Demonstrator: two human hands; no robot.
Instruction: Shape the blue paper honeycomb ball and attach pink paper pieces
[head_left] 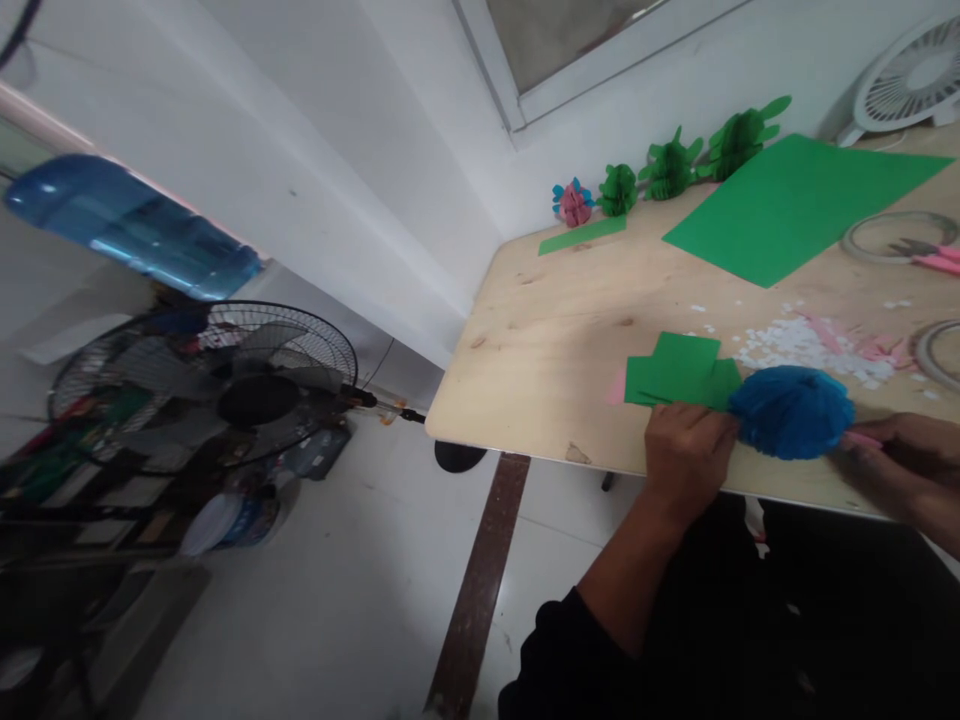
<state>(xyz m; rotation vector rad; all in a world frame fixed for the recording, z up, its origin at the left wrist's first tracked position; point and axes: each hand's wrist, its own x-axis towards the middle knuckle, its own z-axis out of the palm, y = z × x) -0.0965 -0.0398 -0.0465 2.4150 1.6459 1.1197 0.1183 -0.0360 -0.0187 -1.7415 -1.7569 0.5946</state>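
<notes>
- Left hand (686, 450) at the near table edge, fingers curled, pinching the left side of a blue paper ball (791, 410)
- Right hand (904, 455) at 3 o'clock of the ball, fingers closed on a pink stick (862, 438) that runs into the ball
- Ball rests on the wooden table (547, 340), just above its near edge, touching a stack of small green paper pieces (679, 372) at its 10 o'clock
- White and pink paper scraps (814, 345) lie at 12 o'clock of the ball
- Large green sheet (787, 205) farther back; green paper ornaments (671, 165) stand along the wall
- Standing fan (225, 385) on the floor at 9 o'clock, well apart
</notes>
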